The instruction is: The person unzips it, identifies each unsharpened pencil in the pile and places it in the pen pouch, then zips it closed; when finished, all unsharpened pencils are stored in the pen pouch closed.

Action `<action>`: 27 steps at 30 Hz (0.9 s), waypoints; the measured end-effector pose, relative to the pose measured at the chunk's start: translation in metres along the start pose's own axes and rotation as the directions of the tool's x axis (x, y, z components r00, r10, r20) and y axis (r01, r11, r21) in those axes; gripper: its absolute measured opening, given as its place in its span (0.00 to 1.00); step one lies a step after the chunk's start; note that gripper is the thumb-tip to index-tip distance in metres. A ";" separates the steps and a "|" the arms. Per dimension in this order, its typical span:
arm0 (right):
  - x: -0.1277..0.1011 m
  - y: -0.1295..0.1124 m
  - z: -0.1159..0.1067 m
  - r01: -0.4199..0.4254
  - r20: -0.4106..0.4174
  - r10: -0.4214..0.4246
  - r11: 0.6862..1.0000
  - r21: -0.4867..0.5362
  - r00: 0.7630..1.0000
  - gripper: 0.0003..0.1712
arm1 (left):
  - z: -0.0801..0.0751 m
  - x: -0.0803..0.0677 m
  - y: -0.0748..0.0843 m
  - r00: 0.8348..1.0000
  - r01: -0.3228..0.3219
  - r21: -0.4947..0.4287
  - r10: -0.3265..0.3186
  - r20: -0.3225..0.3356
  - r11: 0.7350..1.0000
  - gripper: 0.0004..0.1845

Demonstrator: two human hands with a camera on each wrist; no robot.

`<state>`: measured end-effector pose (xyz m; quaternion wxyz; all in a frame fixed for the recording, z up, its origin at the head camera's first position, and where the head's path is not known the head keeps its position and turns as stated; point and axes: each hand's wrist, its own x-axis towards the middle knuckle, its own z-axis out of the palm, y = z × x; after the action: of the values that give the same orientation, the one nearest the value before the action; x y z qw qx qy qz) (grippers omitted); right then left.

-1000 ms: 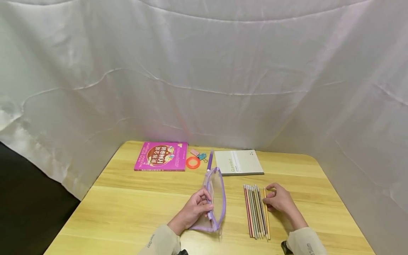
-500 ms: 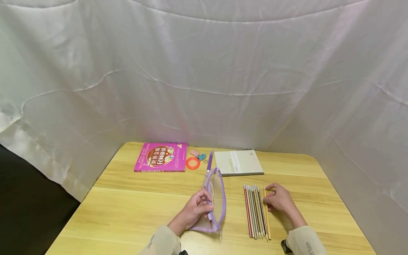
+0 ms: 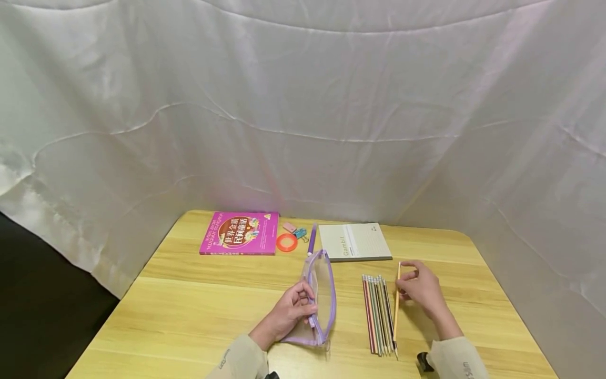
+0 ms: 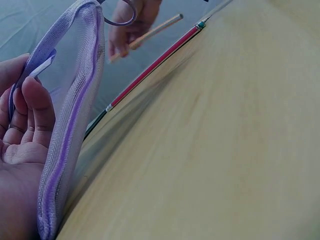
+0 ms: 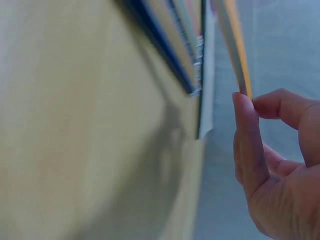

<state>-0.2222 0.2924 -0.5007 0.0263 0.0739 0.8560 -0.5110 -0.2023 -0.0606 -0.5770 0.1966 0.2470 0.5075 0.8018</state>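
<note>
My left hand [image 3: 290, 311] grips the near side of a purple-edged mesh pencil pouch [image 3: 325, 295], whose zipped mouth gapes open toward the right. In the left wrist view the pouch's edge [image 4: 75, 115] stands upright, with the thumb and fingers curled at its rim. My right hand [image 3: 421, 287] pinches a yellow pencil [image 3: 397, 305] between thumb and fingers near its upper end. The right wrist view shows that pencil [image 5: 234, 40] raised above the table. Just left of it, a row of several pencils [image 3: 377, 316] lies side by side.
Behind the pouch lies a purple pen [image 3: 312, 239]. Farther back are a pink book [image 3: 240, 233], an orange-red tape ring [image 3: 286, 242], a pink eraser [image 3: 289, 227], teal binder clips [image 3: 300, 232] and a grey-white notebook [image 3: 355, 242]. Pale curtains [image 3: 303, 116] surround the table.
My right hand has lifted the yellow pencil's upper end and moved slightly up and right, opening a gap from the row. The left hand and pouch stay in place.
</note>
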 end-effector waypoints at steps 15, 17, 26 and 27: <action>-0.010 -0.060 0.042 0.123 -0.021 -0.121 0.970 0.210 0.992 0.39 | 0.001 -0.001 0.002 1.000 0.001 -0.007 -0.001 -0.003 1.000 0.10; -0.011 -0.065 0.051 0.128 -0.025 -0.125 0.964 0.231 0.992 0.39 | 0.001 0.000 0.002 1.000 0.021 -0.005 -0.021 -0.013 1.000 0.11; -0.013 -0.086 0.092 0.215 -0.026 -0.216 0.933 0.290 0.976 0.38 | 0.002 0.001 0.001 0.999 0.030 -0.003 -0.030 -0.011 1.000 0.11; -0.013 -0.087 0.097 0.225 -0.027 -0.228 0.929 0.294 0.973 0.38 | 0.001 0.001 0.001 0.999 0.032 -0.003 -0.032 -0.013 0.999 0.11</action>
<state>-0.2256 0.1655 -0.4690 -0.0408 -0.0241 0.7727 -0.6330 -0.2022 -0.0601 -0.5757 0.2064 0.2335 0.5113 0.8009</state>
